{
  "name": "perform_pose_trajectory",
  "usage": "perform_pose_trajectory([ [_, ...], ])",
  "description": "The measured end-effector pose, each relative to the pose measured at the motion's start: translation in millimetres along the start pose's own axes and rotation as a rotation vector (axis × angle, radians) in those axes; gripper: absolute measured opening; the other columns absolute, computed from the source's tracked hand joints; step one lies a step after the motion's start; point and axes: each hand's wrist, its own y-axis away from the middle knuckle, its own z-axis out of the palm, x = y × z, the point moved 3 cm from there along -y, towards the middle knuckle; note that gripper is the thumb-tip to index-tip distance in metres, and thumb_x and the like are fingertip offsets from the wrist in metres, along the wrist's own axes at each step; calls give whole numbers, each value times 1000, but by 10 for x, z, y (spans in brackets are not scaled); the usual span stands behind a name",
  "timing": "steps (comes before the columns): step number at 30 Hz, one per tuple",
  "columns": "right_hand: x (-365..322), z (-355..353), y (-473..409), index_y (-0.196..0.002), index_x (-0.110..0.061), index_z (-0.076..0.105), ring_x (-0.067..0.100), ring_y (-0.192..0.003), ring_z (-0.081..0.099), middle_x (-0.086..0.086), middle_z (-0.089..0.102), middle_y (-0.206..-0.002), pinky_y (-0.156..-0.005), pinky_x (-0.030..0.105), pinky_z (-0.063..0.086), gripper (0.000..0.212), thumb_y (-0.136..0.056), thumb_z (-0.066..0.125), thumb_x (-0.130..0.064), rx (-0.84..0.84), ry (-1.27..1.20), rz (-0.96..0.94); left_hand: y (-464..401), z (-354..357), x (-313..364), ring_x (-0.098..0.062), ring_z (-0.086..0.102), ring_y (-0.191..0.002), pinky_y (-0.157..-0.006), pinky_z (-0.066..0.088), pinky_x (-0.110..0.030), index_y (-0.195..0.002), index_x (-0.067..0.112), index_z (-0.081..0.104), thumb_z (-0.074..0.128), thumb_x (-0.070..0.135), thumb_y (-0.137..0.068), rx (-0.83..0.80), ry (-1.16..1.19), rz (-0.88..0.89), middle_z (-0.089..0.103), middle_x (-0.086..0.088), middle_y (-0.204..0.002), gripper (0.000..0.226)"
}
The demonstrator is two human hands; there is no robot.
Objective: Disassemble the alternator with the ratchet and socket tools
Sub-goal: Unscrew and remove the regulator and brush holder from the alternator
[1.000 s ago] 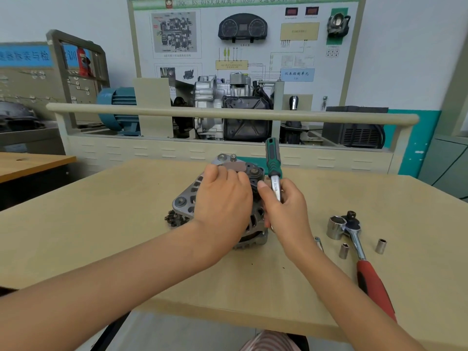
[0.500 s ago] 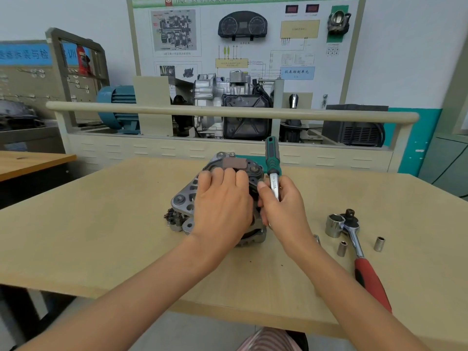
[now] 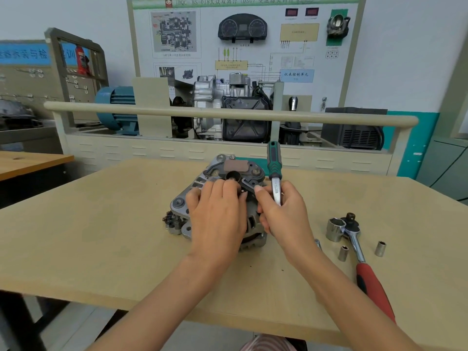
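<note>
The grey alternator [image 3: 228, 173] lies on the beige table [image 3: 101, 236], its black rear cover facing me. My left hand [image 3: 217, 219] rests flat on top of it, fingers straight. My right hand [image 3: 281, 211] grips the metal shaft of a green-handled ratchet [image 3: 274, 168], which stands nearly upright at the alternator's right side. Its lower end is hidden behind my fingers. A second ratchet with a red handle [image 3: 364, 269] lies on the table to the right, a large socket [image 3: 335, 229] beside its head.
Two small sockets [image 3: 343, 253] [image 3: 380, 248] stand near the red ratchet. A small dark part [image 3: 172, 221] lies at the alternator's left. A training bench with a rail [image 3: 228, 114] and gearbox stands behind the table. The near table edge runs under my forearms.
My left hand has slid back toward me on the alternator, uncovering more of the black rear cover. The green ratchet and my right hand hold about the same place.
</note>
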Motion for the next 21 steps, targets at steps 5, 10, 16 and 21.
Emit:
perform_pose_trajectory([
  [5, -41, 6, -8, -84, -10, 48, 5, -32, 38, 3, 48, -55, -34, 16, 29, 11, -92, 55, -14, -29, -57, 58, 32, 14, 63, -22, 57, -85, -70, 14, -27, -88, 14, 64, 67, 14, -82, 44, 167, -195, 63, 1, -85, 6],
  [10, -76, -7, -50, -86, -7, 47, 4, -30, 37, 5, 47, -57, -32, 15, 27, 10, -93, 52, -11, -81, -6, 36, 98, 64, 79, -15, 57, -84, -73, 12, -22, -94, 16, 64, 66, 22, -85, 116, 267, -339, 64, 4, -92, 11],
  [16, -86, -32, -189, -77, -7, 50, 19, -47, 40, 9, 47, -65, -48, 28, 30, 22, -92, 56, -22, -31, 148, -110, 91, 113, 51, -11, 56, -86, -76, 14, -24, -96, 22, 66, 63, 35, -85, 110, 308, -460, 63, 11, -97, 18],
  [21, -45, -6, -181, -65, -18, 50, 18, -48, 40, -3, 42, -53, -51, 29, 30, 28, -88, 60, -29, -15, 128, -155, 106, 98, 87, -11, 57, -91, -76, 13, -27, -96, 23, 71, 63, 36, -85, 117, 215, -428, 68, 8, -96, 19],
])
